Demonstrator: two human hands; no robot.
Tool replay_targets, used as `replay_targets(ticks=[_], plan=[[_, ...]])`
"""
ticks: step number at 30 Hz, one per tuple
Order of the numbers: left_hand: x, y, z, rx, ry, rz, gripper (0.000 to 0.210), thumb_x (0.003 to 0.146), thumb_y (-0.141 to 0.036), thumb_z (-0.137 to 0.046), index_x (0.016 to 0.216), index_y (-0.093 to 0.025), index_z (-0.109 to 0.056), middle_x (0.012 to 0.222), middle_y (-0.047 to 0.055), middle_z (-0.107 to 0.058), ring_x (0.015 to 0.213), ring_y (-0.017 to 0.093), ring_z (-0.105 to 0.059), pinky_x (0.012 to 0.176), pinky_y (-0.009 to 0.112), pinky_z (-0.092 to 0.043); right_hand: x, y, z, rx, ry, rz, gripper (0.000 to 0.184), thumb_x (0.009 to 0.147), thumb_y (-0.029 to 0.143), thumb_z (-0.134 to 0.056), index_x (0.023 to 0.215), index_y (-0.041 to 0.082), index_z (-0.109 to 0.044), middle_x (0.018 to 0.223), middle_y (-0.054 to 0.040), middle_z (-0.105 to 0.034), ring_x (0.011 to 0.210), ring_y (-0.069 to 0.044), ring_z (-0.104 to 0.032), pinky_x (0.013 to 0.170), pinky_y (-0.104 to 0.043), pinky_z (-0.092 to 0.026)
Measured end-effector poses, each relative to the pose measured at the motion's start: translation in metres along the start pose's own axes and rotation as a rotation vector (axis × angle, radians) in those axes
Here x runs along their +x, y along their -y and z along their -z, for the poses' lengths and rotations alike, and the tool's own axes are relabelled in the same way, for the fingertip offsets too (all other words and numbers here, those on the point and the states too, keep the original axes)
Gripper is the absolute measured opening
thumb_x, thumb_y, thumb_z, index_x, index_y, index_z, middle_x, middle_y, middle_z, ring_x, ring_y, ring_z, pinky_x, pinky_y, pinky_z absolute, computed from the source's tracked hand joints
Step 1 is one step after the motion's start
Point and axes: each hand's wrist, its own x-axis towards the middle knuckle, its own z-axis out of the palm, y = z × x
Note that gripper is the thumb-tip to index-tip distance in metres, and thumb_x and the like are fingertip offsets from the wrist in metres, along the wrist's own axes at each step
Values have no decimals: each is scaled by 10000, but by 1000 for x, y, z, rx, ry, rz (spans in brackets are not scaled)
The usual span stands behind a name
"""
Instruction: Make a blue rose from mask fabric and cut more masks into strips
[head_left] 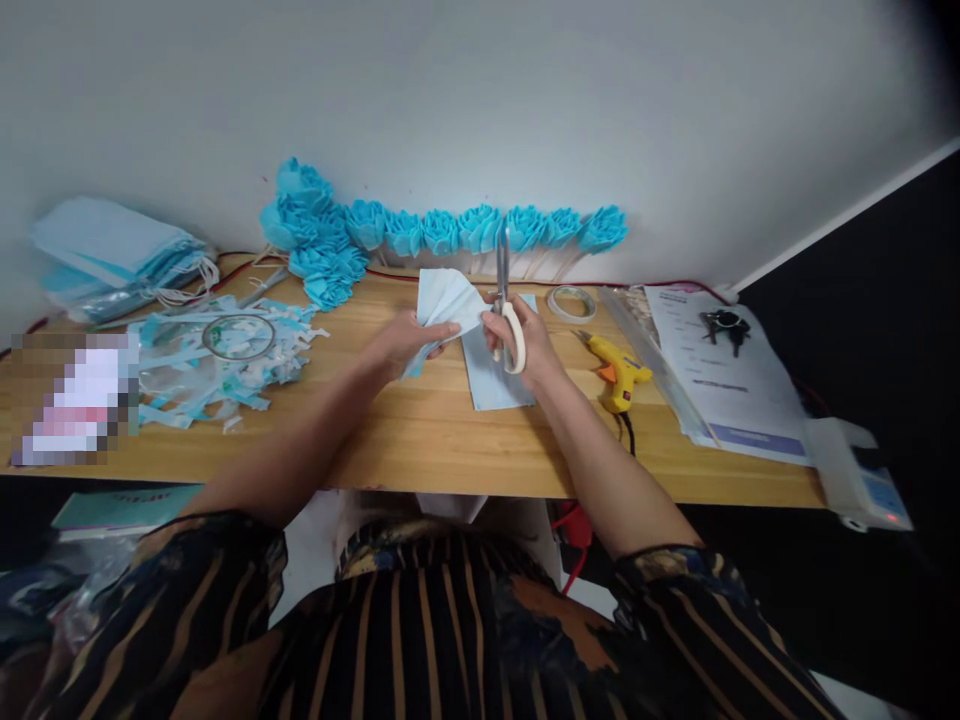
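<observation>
My left hand [409, 338] grips a pale blue face mask [446, 300] that fans out above the table. The scissors [514, 338] with white handles are in my right hand [531, 340], blades pointing up and away from me. My right fingertips also pinch the mask's right corner. Beneath my right hand another flat light blue mask piece [499, 385] lies on the table. Beyond both hands, a row of blue fabric flowers [480, 228] on sticks leans against the wall.
Blue and white scraps [225, 370] with a tape roll [238, 337] lie left, below stacked masks [112, 250]. At right are another tape roll [571, 303], a yellow glue gun [616, 372], printed papers [727, 390], keys [725, 325] and a white power strip [855, 470] by the table edge.
</observation>
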Motion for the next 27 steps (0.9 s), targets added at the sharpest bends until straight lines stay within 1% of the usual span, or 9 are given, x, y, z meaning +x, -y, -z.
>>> replay_targets(ticks=[3, 6, 9, 13, 17, 20, 24, 27], plan=[[3, -5, 6, -87, -121, 4, 345, 645, -323, -865, 674, -140, -574, 525, -22, -534, 445, 67, -455, 437, 205, -334, -3, 9, 6, -36, 108, -27, 566, 735, 695, -725, 1006, 219, -584, 730, 44, -546, 558, -85, -489, 506, -241, -372], [7, -5, 14, -161, -166, -44, 368, 627, -343, -875, 703, -133, -583, 549, -17, -559, 442, 67, -478, 429, 200, -359, -9, 20, 9, -101, 193, -51, 580, 729, 690, -735, 1016, 200, -621, 771, 26, -569, 597, -90, -507, 530, -242, -376], [10, -3, 20, -204, -156, -82, 411, 607, -380, -893, 720, -135, -583, 554, -24, -561, 435, 62, -477, 420, 194, -363, -13, 27, 8, -166, 233, -119, 551, 698, 638, -785, 971, 182, -643, 767, 14, -587, 586, -91, -495, 538, -251, -385], [10, -4, 20, -208, -153, -73, 433, 606, -396, -908, 744, -141, -587, 557, -27, -568, 438, 60, -476, 417, 195, -358, -14, 28, 4, -222, 243, -184, 523, 657, 590, -825, 935, 181, -656, 716, 17, -582, 573, -98, -477, 518, -253, -382], [7, -5, 15, -152, -133, -38, 394, 634, -364, -905, 747, -133, -607, 570, -15, -584, 471, 70, -501, 437, 202, -365, -15, 27, 2, -246, 264, -161, 503, 667, 584, -815, 929, 181, -667, 679, 29, -558, 576, -100, -468, 515, -251, -389], [5, -4, 12, -97, -102, -15, 367, 662, -359, -894, 723, -132, -613, 563, -9, -583, 470, 71, -493, 448, 211, -368, -15, 27, 2, -248, 275, -155, 500, 670, 578, -816, 932, 177, -670, 688, 20, -573, 578, -100, -476, 509, -246, -390], [5, -3, 11, -66, -105, -4, 352, 670, -350, -890, 698, -136, -612, 553, -11, -572, 474, 72, -486, 467, 218, -384, -15, 24, 3, -240, 285, -167, 493, 671, 585, -811, 920, 180, -679, 697, 12, -592, 577, -98, -487, 488, -232, -384], [4, -5, 11, -60, -100, -3, 351, 669, -346, -887, 685, -136, -606, 550, -11, -569, 470, 69, -478, 468, 217, -385, -14, 21, 4, -234, 280, -154, 491, 689, 578, -800, 950, 176, -691, 701, 13, -597, 565, -92, -480, 476, -228, -377]])
